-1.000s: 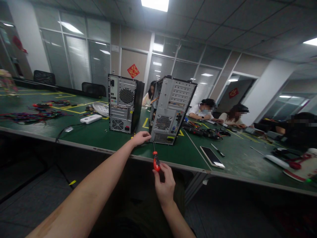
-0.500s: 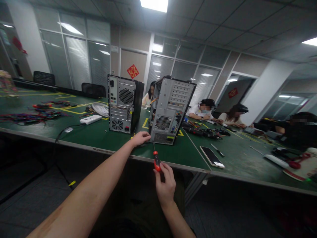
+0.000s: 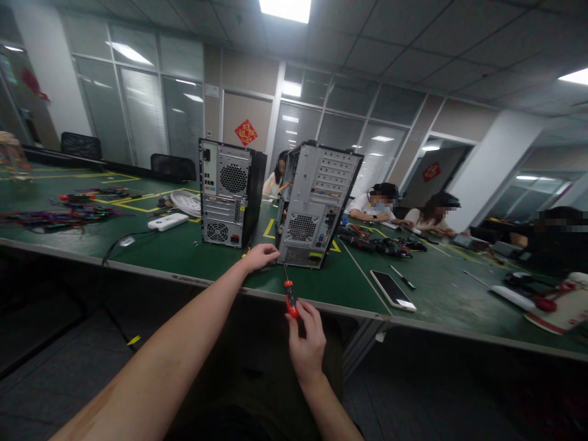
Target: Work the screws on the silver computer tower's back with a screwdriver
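Note:
My right hand (image 3: pixel 309 337) is closed round the butt of a red and black screwdriver (image 3: pixel 291 299). Its thin shaft points up and away, with the tip at the lower left corner of the right-hand computer tower (image 3: pixel 309 202). That tower stands upright, its grey rear panel facing me. At the same corner, the fingertips of my left hand (image 3: pixel 261 257) are pressed together against the case edge; whatever they may pinch is hidden. A second computer tower (image 3: pixel 225 202), also showing its rear, stands to the left.
A phone (image 3: pixel 392 290) and a pen-like tool (image 3: pixel 403 277) lie to the right. Cable bundles (image 3: pixel 386 245) sit behind them. Leftward are a white power strip (image 3: pixel 168 222), a white basket (image 3: pixel 186 201) and tangled wires (image 3: pixel 64 214). Several people work across the green table (image 3: pixel 340 285).

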{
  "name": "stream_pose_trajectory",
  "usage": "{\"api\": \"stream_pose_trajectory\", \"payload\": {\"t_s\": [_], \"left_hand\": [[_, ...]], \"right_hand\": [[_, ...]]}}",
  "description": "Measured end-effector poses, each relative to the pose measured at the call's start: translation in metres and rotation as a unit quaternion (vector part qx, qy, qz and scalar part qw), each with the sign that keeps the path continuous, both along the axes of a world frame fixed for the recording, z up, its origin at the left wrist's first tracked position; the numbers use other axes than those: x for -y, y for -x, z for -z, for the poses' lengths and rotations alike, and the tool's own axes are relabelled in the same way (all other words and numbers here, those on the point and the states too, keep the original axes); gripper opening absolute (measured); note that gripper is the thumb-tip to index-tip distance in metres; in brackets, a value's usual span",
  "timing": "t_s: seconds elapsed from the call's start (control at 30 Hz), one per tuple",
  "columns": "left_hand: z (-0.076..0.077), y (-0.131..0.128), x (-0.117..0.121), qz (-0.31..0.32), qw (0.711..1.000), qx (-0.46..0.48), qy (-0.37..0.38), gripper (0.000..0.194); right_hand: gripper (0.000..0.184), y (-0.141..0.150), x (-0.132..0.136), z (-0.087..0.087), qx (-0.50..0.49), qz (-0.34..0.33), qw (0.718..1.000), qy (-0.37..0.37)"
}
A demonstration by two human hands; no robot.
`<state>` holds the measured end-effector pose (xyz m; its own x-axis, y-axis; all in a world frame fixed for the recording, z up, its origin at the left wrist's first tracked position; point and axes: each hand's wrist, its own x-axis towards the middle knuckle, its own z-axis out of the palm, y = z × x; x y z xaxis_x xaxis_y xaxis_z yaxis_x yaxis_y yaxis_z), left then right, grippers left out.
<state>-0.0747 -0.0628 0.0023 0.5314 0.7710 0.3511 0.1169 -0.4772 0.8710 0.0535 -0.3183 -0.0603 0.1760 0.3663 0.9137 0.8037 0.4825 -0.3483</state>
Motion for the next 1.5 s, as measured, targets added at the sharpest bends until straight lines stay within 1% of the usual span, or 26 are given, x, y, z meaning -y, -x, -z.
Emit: {"api": "stream_pose_trajectory", "payload": {"t_s": [0.1,0.17,0.3,0.43,0.6,0.63,0.77,0.87,0.93,1.07,1.13,1.2,1.37,1.43,1.5], "left_hand": [[0.0016,-0.0010,-0.0017,0.000,1.000,0.003,-0.001,0.037],[0.0027,-0.0014,-0.0028,-0.001,1.000,0.001,-0.003,0.037],[0.0028,-0.0010,-0.0028,-0.004,1.000,-0.002,-0.003,0.036],[0.0014,-0.0002,-0.0015,-0.003,1.000,-0.004,-0.003,0.037],[0.0017,-0.0004,-0.0020,-0.002,1.000,-0.006,-0.003,0.038],[0.0018,-0.0005,-0.0022,-0.003,1.000,-0.007,-0.004,0.039],[0.0016,-0.0001,-0.0018,-0.005,1.000,-0.008,-0.002,0.040],[0.0010,0.0003,-0.0012,-0.001,1.000,-0.004,-0.004,0.040],[0.0012,0.0001,-0.0013,0.001,1.000,-0.003,-0.003,0.040],[0.0020,-0.0012,-0.0023,-0.003,1.000,0.001,0.002,0.042],[0.0018,-0.0015,-0.0022,-0.002,1.000,0.002,0.004,0.043],[0.0011,-0.0014,-0.0015,-0.001,1.000,0.002,0.006,0.043],[0.0000,-0.0005,-0.0001,0.002,1.000,0.007,0.012,0.043],[0.0007,-0.0007,-0.0004,0.003,1.000,0.011,0.014,0.043],[0.0016,-0.0012,-0.0012,0.004,1.000,0.012,0.013,0.043]], "right_hand": [[0.040,0.0007,0.0000,0.0001,0.026,-0.007,1.000,0.004],[0.041,0.0006,-0.0001,0.0007,0.034,-0.004,0.999,0.004],[0.028,-0.0015,-0.0006,0.0020,0.007,0.017,1.000,-0.002],[0.024,-0.0022,-0.0007,0.0016,-0.004,0.014,1.000,0.007],[0.040,0.0008,-0.0005,0.0008,0.031,-0.003,0.999,0.005],[0.040,0.0010,-0.0005,0.0008,0.032,-0.002,0.999,0.002],[0.028,-0.0002,-0.0003,0.0006,-0.002,0.009,1.000,0.004],[0.025,-0.0012,-0.0006,0.0006,-0.010,0.009,1.000,0.006],[0.029,-0.0011,-0.0009,0.0010,0.001,0.005,1.000,0.009],[0.046,0.0003,-0.0010,0.0022,0.032,-0.008,0.999,0.012],[0.049,0.0009,-0.0006,0.0023,0.041,-0.011,0.999,0.016],[0.046,0.0010,-0.0003,0.0021,0.038,-0.007,0.999,0.016],[0.027,-0.0009,-0.0005,0.0014,-0.005,0.019,1.000,0.001],[0.026,-0.0012,-0.0005,0.0012,-0.007,0.017,1.000,0.004],[0.032,-0.0006,-0.0002,0.0010,0.003,0.007,1.000,0.008]]}}
